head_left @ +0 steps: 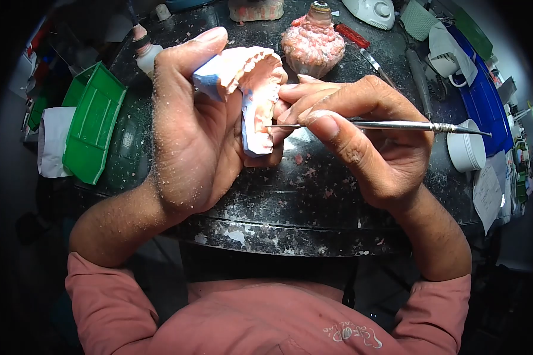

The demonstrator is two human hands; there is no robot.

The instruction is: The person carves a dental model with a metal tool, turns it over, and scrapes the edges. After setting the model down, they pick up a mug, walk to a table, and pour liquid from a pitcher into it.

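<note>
In the head view, a dental cast [256, 109] with a pale blue base and a pinkish arch of teeth is held up above the table. My left hand [186, 127] is wrapped round it from the left, thumb up beside its top edge and fingers behind it, partly hidden. Fine pale crumbs dot the wrist. My right hand [361, 127] pinches a thin metal dental carver [391, 125] like a pen. Its left tip meets the inner side of the cast near the teeth; its other end points right. Some right fingertips rest against the cast's right side.
A stained black table [266, 231] lies beneath, littered with scraps. Behind stand a wax-covered burner [314, 44], a red-handled knife [354, 36] and another cast [256, 10]. A green bin [95, 124] is at left; a white tub [466, 148] and blue bin [482, 100] are at right.
</note>
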